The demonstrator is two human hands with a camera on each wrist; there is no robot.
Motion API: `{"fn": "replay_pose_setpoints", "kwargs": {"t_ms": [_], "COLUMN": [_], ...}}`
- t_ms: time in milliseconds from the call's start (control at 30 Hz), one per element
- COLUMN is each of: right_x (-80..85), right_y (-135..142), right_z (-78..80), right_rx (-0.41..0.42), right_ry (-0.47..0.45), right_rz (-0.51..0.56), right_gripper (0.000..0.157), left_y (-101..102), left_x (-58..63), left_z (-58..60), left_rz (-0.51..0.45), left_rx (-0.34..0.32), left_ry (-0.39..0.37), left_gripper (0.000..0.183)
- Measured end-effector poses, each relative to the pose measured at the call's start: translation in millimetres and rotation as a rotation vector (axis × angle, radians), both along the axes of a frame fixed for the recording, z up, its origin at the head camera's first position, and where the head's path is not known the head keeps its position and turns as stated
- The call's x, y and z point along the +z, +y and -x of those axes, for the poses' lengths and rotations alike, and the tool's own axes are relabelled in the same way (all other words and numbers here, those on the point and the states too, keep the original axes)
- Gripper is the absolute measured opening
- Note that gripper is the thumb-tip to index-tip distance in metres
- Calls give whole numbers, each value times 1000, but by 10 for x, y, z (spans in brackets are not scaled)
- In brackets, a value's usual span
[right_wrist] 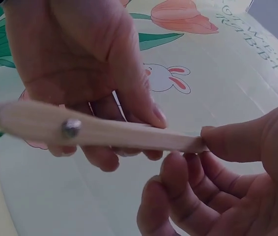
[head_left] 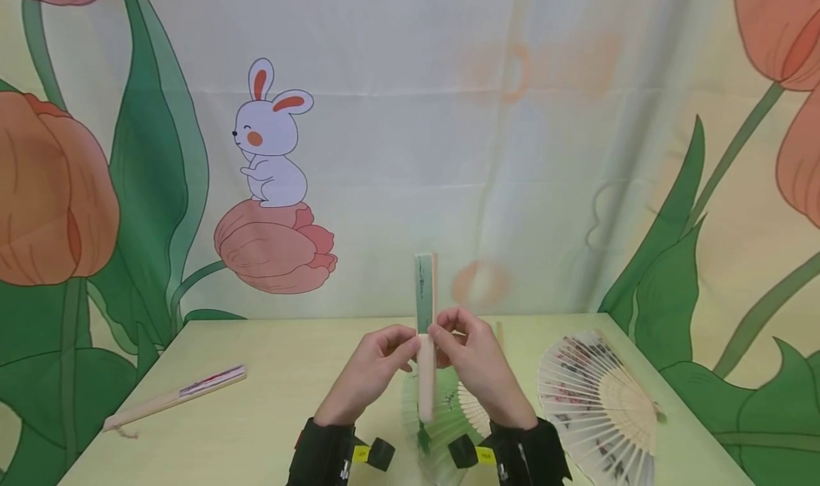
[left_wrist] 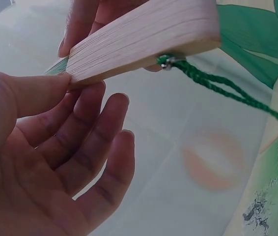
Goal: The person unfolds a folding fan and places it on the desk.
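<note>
Both hands hold a folded hand fan [head_left: 426, 379] upright over the table, its pale wooden ribs below and green folded leaf above. My left hand [head_left: 374, 368] pinches its left side between thumb and fingers, where ribs meet leaf. Opposite it, my right hand [head_left: 479, 361] pinches the right side at about the same height. A green cord [left_wrist: 217, 88] hangs from the rib end in the left wrist view. The right wrist view shows a metal rivet [right_wrist: 71, 129] near that end. Behind and below the hands lies a spread green fan [head_left: 442, 443], partly hidden.
A spread white fan with a floral pattern [head_left: 576, 400] lies on the table's right side. Another folded fan [head_left: 179, 398] with a small cord lies at the left. A printed curtain [head_left: 397, 151] with tulips and a rabbit hangs behind the pale yellow table [head_left: 288, 372].
</note>
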State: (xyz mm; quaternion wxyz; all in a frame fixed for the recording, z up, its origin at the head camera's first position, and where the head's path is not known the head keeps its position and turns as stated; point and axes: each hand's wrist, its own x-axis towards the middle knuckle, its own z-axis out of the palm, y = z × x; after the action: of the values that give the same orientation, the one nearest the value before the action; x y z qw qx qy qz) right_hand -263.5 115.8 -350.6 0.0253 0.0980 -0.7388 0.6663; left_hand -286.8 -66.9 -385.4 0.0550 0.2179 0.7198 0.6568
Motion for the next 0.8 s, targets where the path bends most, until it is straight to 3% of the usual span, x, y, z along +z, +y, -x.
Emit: {"fn": "replay_pose_setpoints", "kwargs": {"t_ms": [367,800], "right_x": [8,-2], "right_y": [17,20], "right_z": [12,17], "right_rx": [48,77], "right_ry": [4,19], "right_rz": [38,14], "right_gripper": [15,14], "left_y": [-37,-22], "left_x": [-1,5], "left_z": [-9,-18], "left_rz": [-27,2], "left_rx": [-16,16], "left_ry": [15,31], "left_gripper": [31,27]}}
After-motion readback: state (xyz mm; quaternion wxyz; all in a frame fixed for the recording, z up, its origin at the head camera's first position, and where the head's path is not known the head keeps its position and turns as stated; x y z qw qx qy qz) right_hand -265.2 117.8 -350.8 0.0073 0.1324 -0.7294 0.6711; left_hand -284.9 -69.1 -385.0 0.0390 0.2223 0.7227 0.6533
